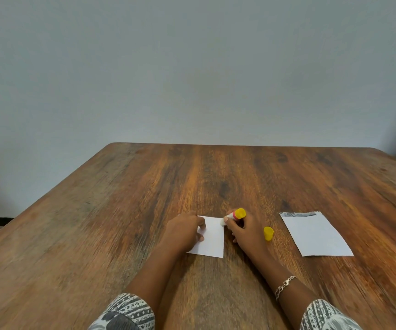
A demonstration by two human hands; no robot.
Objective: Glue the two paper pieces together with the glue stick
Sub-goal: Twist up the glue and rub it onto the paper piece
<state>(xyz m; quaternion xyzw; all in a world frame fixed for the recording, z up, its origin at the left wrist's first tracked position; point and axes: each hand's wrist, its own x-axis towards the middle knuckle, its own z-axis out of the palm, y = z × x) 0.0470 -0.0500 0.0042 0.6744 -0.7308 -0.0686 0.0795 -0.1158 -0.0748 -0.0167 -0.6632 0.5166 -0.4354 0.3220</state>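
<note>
Near the front middle of the tabletop [120, 210], the glue stick [234, 216] is clamped in the right hand [247, 234], thumb and fingers [234, 231] curled round its barrel. It is tilted, with its white tip at the far right corner of a small white paper piece [213, 242]. The left hand [182, 232] rests on that sheet's left part, bent fingertips pressing down and gripping nothing. Just right of the right hand lies the yellow cap [268, 233] – off the stick. Farther right, apart, lies a second paper piece [316, 236], a grey strip along its far edge.
</note>
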